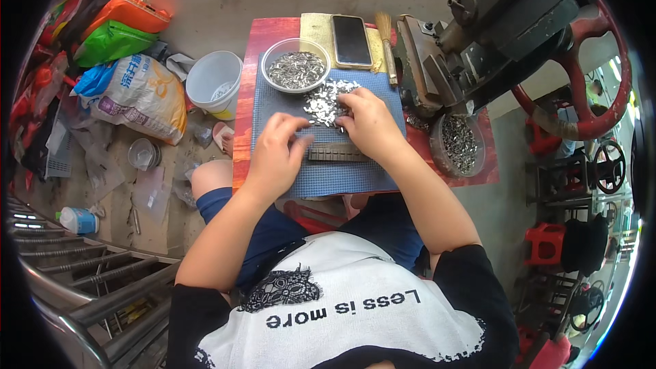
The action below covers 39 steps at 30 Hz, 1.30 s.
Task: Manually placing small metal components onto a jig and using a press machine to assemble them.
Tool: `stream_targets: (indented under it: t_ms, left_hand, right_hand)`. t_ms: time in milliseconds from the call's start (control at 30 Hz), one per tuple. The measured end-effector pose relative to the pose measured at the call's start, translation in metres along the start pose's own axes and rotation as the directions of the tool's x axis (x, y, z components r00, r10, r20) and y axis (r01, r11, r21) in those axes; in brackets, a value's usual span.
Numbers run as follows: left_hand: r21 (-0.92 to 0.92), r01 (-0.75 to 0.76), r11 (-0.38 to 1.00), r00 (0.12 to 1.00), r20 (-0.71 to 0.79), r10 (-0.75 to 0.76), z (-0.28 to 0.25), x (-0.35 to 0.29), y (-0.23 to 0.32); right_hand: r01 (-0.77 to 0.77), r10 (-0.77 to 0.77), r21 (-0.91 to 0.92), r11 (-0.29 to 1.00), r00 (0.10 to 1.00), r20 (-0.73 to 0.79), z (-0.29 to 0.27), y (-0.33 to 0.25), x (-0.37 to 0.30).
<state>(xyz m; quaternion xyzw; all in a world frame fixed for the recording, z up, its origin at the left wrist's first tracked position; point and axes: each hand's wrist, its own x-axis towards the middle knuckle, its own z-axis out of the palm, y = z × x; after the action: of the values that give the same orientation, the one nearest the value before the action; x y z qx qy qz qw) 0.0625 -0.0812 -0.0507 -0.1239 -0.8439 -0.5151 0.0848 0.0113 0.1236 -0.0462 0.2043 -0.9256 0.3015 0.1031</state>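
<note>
A: How far along does the work look?

B: Partway, I'd judge. A loose heap of small white and silvery pieces [323,106] lies on the blue textured rectangular mat [335,179], toward its far half, so those seem left to handle.

A: And what looks done?

B: Hard to say. A round clear plastic bowl [294,45] of slim silvery pieces stands on the mat's far left part, and a second round see-through tub [480,142] of metallic bits sits right of the mat, on the red wood-patterned counter [262,29]. I can't tell which holds finished ones. The dark, narrow slotted bar [339,152] lies across the mat's near half; its slots are too small to read.

A: The fingers?

B: On the left hand [277,152] they're curled, thumb and forefinger apart, just beside the bar's left end, with nothing visible between. On the right hand [370,125], thumb and forefinger stand parted at the heap's right edge, seemingly touching it; whether a piece sits behind them, I can't tell.
</note>
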Motion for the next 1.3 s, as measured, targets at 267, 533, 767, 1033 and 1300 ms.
stream_targets:
  t_ms: [267, 533, 767, 1033, 1300]
  left_hand:
    - [0.262, 0.012, 0.965, 1.0, 0.008, -0.015, 0.005, 0.032, -0.019]
    - [0.086, 0.105, 0.991, 0.983, 0.142, -0.117, -0.011, 0.025, -0.005]
    - [0.016, 0.069, 0.997, 0.935, 0.347, -0.07, -0.017, 0.014, 0.001]
    - [0.158, 0.043, 0.987, 0.866, 0.486, -0.115, -0.03, 0.027, 0.015]
    - [0.169, -0.029, 0.985, 0.842, 0.535, -0.068, -0.031, 0.031, 0.018]
  right_hand:
    - [-0.007, 0.007, 0.007, 1.0, 1.0, 0.008, 0.01, -0.012, 0.024]
    - [0.228, -0.229, 0.039, 0.973, 0.972, 0.053, 0.01, -0.013, 0.008]
    - [0.361, -0.351, -0.031, 0.932, 0.921, 0.169, 0.006, -0.01, 0.015]
    - [0.224, -0.246, 0.105, 0.969, 0.915, 0.32, -0.056, -0.002, -0.026]
    - [0.226, -0.214, 0.003, 0.974, 0.915, 0.341, -0.059, -0.001, -0.044]
